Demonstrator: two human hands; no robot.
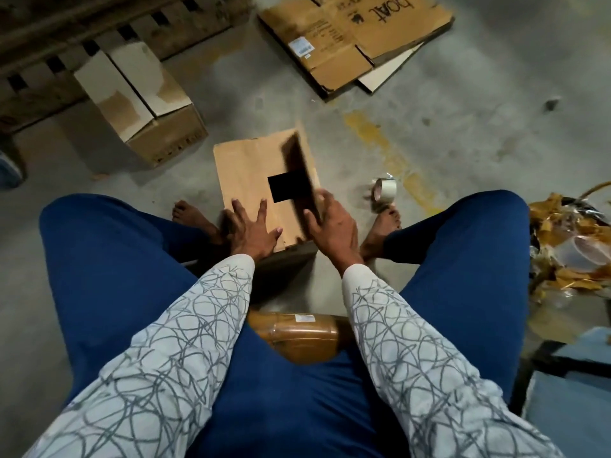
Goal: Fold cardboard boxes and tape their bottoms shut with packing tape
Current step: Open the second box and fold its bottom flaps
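Note:
A brown cardboard box stands on the concrete floor between my bare feet, bottom side up. My left hand lies flat on its folded-down left flap, fingers spread. The right flap stands raised on edge, blurred, and my right hand grips its near end. A black rectangle covers part of the box near the flap. A roll of clear packing tape lies on the floor just right of the box, by my right foot.
A taped box stands at the left before a wooden pallet. Flattened cartons lie at the back. Scrap tape and cardboard pile up at the right. A brown tape-wrapped seat edge shows between my legs.

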